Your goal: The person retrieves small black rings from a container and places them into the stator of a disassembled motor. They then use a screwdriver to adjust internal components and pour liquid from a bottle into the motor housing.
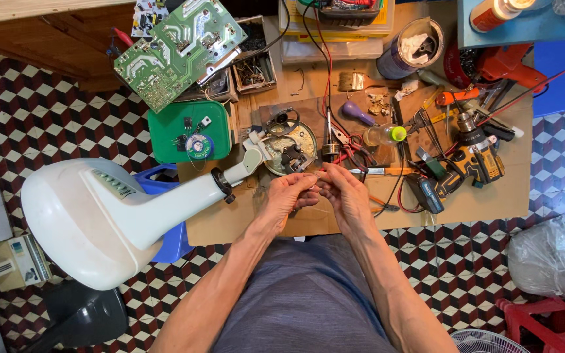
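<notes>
Both hands, left hand (287, 196) and right hand (342, 193), pinch a tiny pale part (317, 175) I cannot identify over the brown cardboard-covered desk (492, 196), beside the glossy white plastic fan base (93, 216) and round metal motor plate (289, 147).

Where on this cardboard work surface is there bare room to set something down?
The cardboard lies bare at its near right corner, below the cordless drill, and at its near left, between the white fan base and the left hand. Beyond the right hand, tools and wires crowd it.
</notes>
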